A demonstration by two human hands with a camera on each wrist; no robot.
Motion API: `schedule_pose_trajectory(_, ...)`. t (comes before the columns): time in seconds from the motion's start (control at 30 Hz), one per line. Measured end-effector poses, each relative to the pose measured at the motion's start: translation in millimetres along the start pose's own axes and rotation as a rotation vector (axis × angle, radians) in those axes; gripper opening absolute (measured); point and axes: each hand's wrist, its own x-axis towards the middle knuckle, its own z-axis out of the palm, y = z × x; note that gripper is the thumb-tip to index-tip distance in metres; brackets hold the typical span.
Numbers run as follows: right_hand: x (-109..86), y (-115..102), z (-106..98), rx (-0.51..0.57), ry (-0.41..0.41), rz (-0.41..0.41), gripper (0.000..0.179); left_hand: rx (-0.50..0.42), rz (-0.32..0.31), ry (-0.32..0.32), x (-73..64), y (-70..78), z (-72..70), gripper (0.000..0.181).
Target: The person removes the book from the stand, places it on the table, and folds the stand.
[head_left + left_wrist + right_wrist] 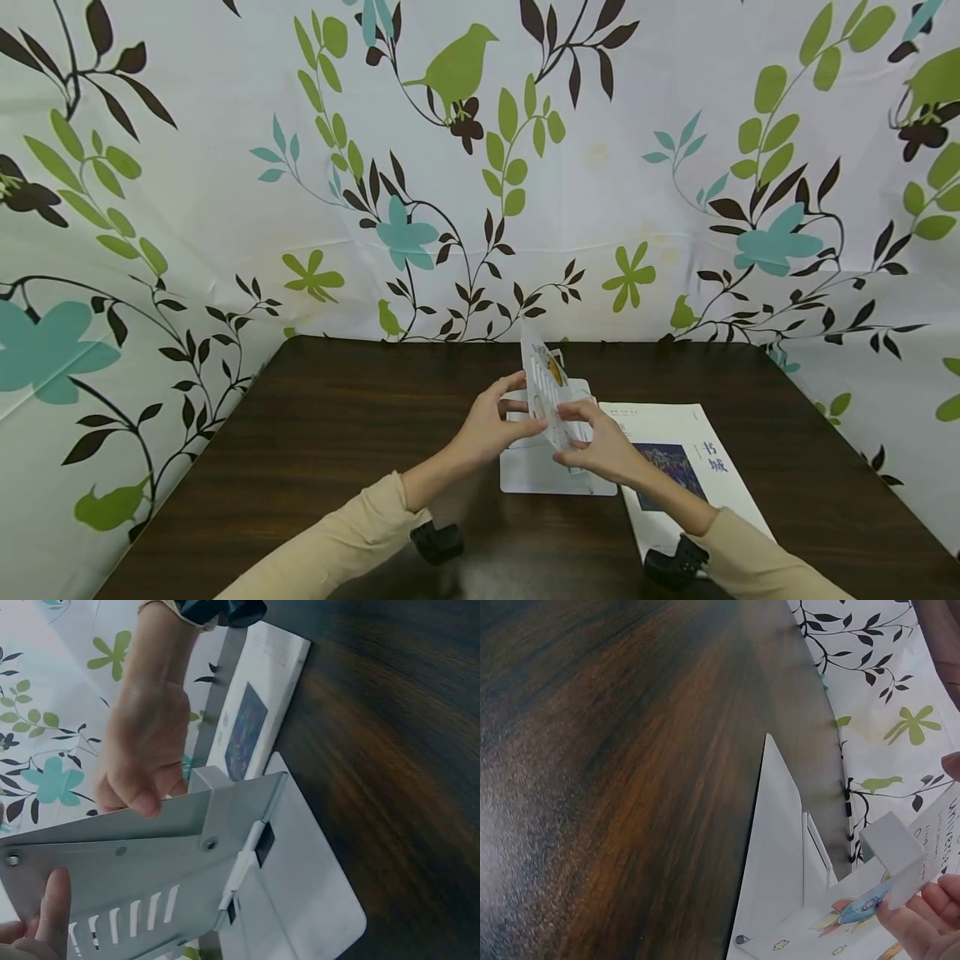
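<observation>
A white metal book stand (pixel 543 392) stands in the middle of the table, its slotted panel raised steeply above a flat base (pixel 525 475). My left hand (pixel 483 425) grips the panel from the left side; in the left wrist view its finger (pixel 56 904) lies against the slotted back. From the right, my right hand (pixel 603 446) pinches the panel near its edge. The right wrist view shows the panel's printed front with a rocket picture (pixel 859 906) and a folded metal hook (pixel 892 847) beside the right fingertips. Part of the left hand is hidden behind the panel.
A thick white book (pixel 720 475) with a dark blue cover picture lies right of the base, under my right forearm. The dark wooden table (pixel 360 417) ends at a patterned cloth (pixel 450 250) behind it.
</observation>
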Motion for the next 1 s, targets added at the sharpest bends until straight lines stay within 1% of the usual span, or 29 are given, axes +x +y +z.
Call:
schedule_pose_trajectory(0.17,0.1,0,3,0.026,-0.007,0.002,0.063,0.018,0.007,0.039,-1.8,-5.8,0.0,0.067)
schedule_pose_trajectory(0.27,-0.6,1,4,0.042,-0.005,0.005,0.065,0.016,0.015,0.043,-3.2,-8.0,-0.9,0.068)
schedule_pose_trajectory(0.37,-1.9,3,6,0.064,-0.009,0.009,0.067,-0.006,0.025,0.039,-4.6,-10.2,-2.7,0.069)
schedule_pose_trajectory(0.47,-2.5,5,6,0.104,-0.025,0.007,0.067,-0.02,0.031,0.043,-6.6,-13.2,-5.5,0.07)
schedule_pose_trajectory(0.57,-3.2,8,6,0.141,-0.054,0.002,0.067,-0.019,0.04,0.06,-9.2,-17.5,-8.9,0.07)
schedule_pose_trajectory(0.63,-3.8,10,5,0.152,-0.063,0.003,0.066,-0.015,0.034,0.074,-11.5,-20.7,-11.5,0.07)
schedule_pose_trajectory(0.7,-4.5,13,5,0.141,-0.068,0.009,0.064,-0.017,0.028,0.086,-14.3,-23.9,-14.2,0.069)
schedule_pose_trajectory(0.87,-5.6,18,4,0.071,-0.045,0.052,0.053,-0.017,-0.012,0.118,-22.2,-32.5,-21.3,0.069)
schedule_pose_trajectory(1.0,-6.4,23,4,0.051,-0.052,0.079,0.052,0.003,-0.047,0.139,-28.6,-39.6,-26.8,0.07)
